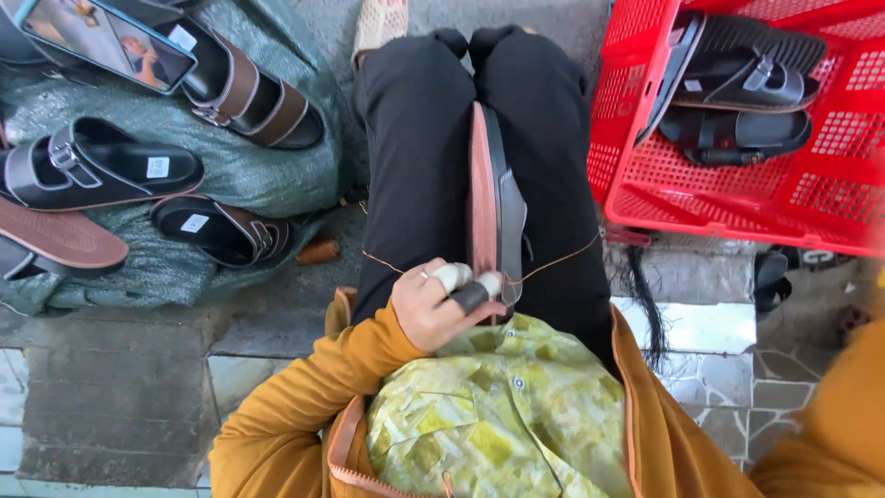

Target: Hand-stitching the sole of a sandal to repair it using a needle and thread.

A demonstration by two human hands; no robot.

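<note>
A black sandal with a reddish-brown sole (493, 198) is held on edge between the knees of a seated person in black trousers. Its near end is pinched by the left hand (433, 304), whose taped fingertips (454, 276) are closed on it. A thin tan thread (562, 260) is stretched out from the sandal to either side. The right hand is out of view. Finished black sandals (737, 83) are stacked in a red plastic crate (830, 198) alongside; others (101, 166) lie on grey-green sacking (267, 175).

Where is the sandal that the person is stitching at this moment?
In the head view, the sandal stands on edge between the person's knees, centre frame, its near end at the left hand.
</note>
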